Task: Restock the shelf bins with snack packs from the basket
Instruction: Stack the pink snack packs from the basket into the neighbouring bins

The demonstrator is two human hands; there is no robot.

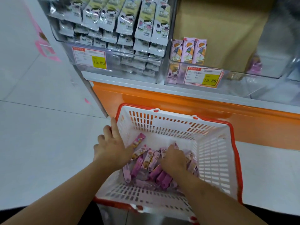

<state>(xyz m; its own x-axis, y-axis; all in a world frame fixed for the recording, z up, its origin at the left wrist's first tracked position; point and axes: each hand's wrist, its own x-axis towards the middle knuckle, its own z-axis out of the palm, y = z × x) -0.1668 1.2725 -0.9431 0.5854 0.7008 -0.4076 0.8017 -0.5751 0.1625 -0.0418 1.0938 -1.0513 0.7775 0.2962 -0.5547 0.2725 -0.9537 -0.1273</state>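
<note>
A white basket (211, 153) with a red rim sits low in front of the shelf, and a heap of purple snack packs (146, 166) lies across its bottom. The left hand (112, 148) rests on the basket's left wall, its fingers (114, 127) spread and laid along the rim, the heel of the hand over the packs at the left edge of the heap; one pink pack (138, 141) leans upright just beside it. The right hand (174, 158) is down among the packs in the middle of the heap, knuckles up, its fingers (170, 147) curled downward into them; they seem to close on one or more packs, though the back of the hand hides the tips.

Above, on the shelf, the left clear bin (167, 46) is packed with rows of grey-and-white packs (126, 26). The right bin (227, 75) holds a few purple packs (189, 51) standing at its left end. Each bin front carries a price tag (90, 57) reading 15.80.
</note>
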